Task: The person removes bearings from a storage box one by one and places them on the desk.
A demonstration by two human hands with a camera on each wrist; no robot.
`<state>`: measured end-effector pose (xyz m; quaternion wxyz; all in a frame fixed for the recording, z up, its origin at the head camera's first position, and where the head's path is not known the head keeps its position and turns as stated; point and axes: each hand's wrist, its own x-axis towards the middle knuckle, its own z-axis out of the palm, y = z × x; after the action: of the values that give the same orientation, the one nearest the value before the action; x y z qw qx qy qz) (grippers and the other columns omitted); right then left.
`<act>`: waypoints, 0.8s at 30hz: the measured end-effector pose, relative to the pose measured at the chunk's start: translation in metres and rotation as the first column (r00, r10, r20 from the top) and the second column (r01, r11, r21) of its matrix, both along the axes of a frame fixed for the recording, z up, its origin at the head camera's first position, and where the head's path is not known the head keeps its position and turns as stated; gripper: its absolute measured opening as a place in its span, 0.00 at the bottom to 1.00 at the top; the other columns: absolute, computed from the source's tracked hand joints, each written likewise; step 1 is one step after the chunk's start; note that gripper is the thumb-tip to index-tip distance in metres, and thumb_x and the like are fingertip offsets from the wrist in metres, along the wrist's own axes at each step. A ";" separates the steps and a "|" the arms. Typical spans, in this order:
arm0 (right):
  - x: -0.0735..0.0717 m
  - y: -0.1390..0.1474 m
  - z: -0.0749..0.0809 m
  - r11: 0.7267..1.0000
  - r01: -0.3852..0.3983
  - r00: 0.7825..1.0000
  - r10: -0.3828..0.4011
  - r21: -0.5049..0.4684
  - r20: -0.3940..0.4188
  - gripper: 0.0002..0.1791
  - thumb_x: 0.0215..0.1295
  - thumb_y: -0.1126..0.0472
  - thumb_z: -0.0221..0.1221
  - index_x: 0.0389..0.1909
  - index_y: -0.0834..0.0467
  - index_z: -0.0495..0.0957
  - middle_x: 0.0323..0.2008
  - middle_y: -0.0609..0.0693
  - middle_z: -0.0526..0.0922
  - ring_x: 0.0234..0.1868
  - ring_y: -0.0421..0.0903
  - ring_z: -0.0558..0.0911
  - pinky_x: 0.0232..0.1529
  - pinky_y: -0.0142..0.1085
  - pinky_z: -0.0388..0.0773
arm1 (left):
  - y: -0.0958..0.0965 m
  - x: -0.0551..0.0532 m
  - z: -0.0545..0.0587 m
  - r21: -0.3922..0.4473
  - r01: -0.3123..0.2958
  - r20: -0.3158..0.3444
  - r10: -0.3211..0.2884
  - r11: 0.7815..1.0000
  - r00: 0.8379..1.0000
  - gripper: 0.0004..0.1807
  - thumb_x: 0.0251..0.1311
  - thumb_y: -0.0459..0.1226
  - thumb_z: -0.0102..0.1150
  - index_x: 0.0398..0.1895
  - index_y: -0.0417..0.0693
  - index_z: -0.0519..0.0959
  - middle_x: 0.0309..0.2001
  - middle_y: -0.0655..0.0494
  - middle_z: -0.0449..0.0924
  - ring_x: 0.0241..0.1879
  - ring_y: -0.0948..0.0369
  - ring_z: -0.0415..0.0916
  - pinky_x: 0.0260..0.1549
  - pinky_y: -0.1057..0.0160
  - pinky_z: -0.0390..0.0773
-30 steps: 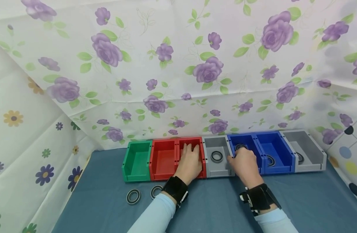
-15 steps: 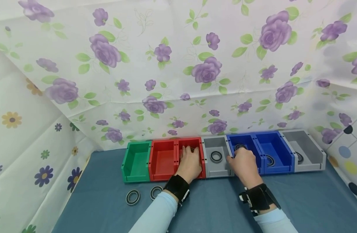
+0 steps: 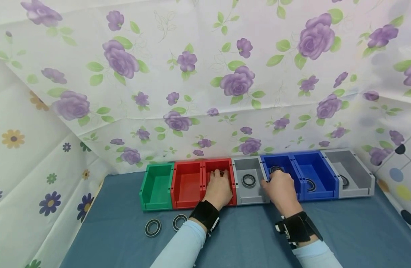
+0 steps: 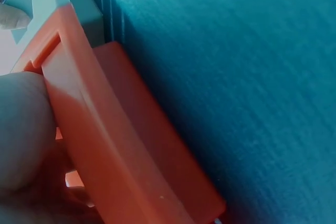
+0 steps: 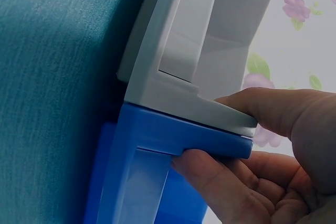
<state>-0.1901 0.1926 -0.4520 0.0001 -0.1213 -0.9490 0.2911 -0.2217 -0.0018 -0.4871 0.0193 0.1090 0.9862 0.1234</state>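
Observation:
In the head view my left hand (image 3: 218, 190) reaches into the right-hand red bin (image 3: 222, 161), fingers bent downward. Part of a ball bearing (image 3: 222, 172) shows at its fingertips; the thumb is hidden, and I cannot tell whether the hand grips the bearing. Up close in the left wrist view, the hand lies along the red bin's side (image 4: 105, 135). My right hand (image 3: 282, 190) pinches the adjoining walls of a grey bin (image 5: 173, 90) and a blue bin (image 5: 157, 129), thumb on the grey side. A bearing (image 3: 243, 181) lies in that grey bin, another (image 3: 275, 167) in the blue one.
The bins stand in one row: a green bin (image 3: 156, 205) and another red bin (image 3: 186, 204) at left, a second blue bin (image 3: 321, 160) and a grey bin (image 3: 359, 190) at right. Two bearings (image 3: 146, 227) lie on the blue cloth. Flowered sheeting (image 3: 198, 85) rises behind.
The left hand has shifted slightly toward me within the red bin, and the bearing's edge now shows beside its fingertips. The right hand keeps its place.

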 end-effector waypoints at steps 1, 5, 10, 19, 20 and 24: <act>0.000 0.000 0.000 1.000 0.002 1.000 -0.002 0.001 -0.001 0.15 0.58 0.52 0.61 0.23 0.61 0.80 0.18 0.51 0.76 0.16 0.44 0.73 0.13 0.32 0.65 | 0.000 0.000 0.000 -0.005 -0.003 0.007 0.004 1.000 1.000 0.37 0.52 0.42 0.61 0.67 0.46 0.63 0.62 0.40 0.63 0.64 0.42 0.60 0.57 0.49 0.73; 0.001 0.000 -0.002 1.000 0.006 1.000 -0.006 0.006 -0.008 0.15 0.58 0.52 0.62 0.22 0.60 0.79 0.17 0.51 0.75 0.16 0.44 0.72 0.13 0.32 0.65 | 0.002 0.000 0.000 -0.007 -0.019 0.036 0.019 1.000 0.999 0.38 0.52 0.42 0.62 0.68 0.47 0.63 0.61 0.43 0.62 0.62 0.45 0.62 0.52 0.50 0.77; 0.001 -0.001 -0.002 1.000 -0.001 1.000 0.001 0.007 -0.019 0.16 0.57 0.52 0.62 0.17 0.59 0.76 0.13 0.48 0.71 0.14 0.43 0.70 0.12 0.32 0.62 | 0.002 0.001 0.000 0.013 -0.052 0.073 0.051 0.999 0.996 0.35 0.50 0.41 0.65 0.64 0.47 0.67 0.55 0.44 0.62 0.53 0.50 0.65 0.46 0.53 0.80; 0.001 0.000 0.000 1.000 -0.011 1.000 0.011 -0.011 -0.014 0.15 0.58 0.53 0.61 0.25 0.63 0.82 0.17 0.51 0.77 0.16 0.44 0.73 0.14 0.32 0.66 | 0.003 0.003 0.005 -0.011 -0.049 0.085 0.050 0.999 0.995 0.23 0.53 0.38 0.63 0.54 0.44 0.73 0.47 0.41 0.74 0.47 0.51 0.71 0.48 0.51 0.79; 0.001 0.001 0.001 1.000 -0.012 1.000 0.012 -0.011 -0.016 0.15 0.58 0.53 0.61 0.26 0.63 0.82 0.17 0.51 0.78 0.16 0.44 0.73 0.14 0.32 0.66 | 0.003 0.003 0.005 -0.014 -0.047 0.081 0.048 0.999 0.996 0.21 0.54 0.37 0.63 0.52 0.44 0.75 0.44 0.42 0.75 0.44 0.52 0.72 0.46 0.52 0.79; 0.001 0.001 -0.001 1.000 -0.013 1.000 0.013 0.001 -0.023 0.16 0.58 0.53 0.61 0.20 0.61 0.80 0.14 0.50 0.75 0.15 0.43 0.72 0.13 0.32 0.64 | 0.004 0.005 0.008 -0.016 -0.050 0.050 0.050 0.999 0.997 0.14 0.52 0.37 0.64 0.42 0.42 0.80 0.34 0.45 0.77 0.33 0.55 0.73 0.38 0.54 0.81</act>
<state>-0.1895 0.1934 -0.4526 0.0090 -0.1116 -0.9498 0.2921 -0.2172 0.0019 -0.4786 0.0421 0.0810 0.9887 0.1192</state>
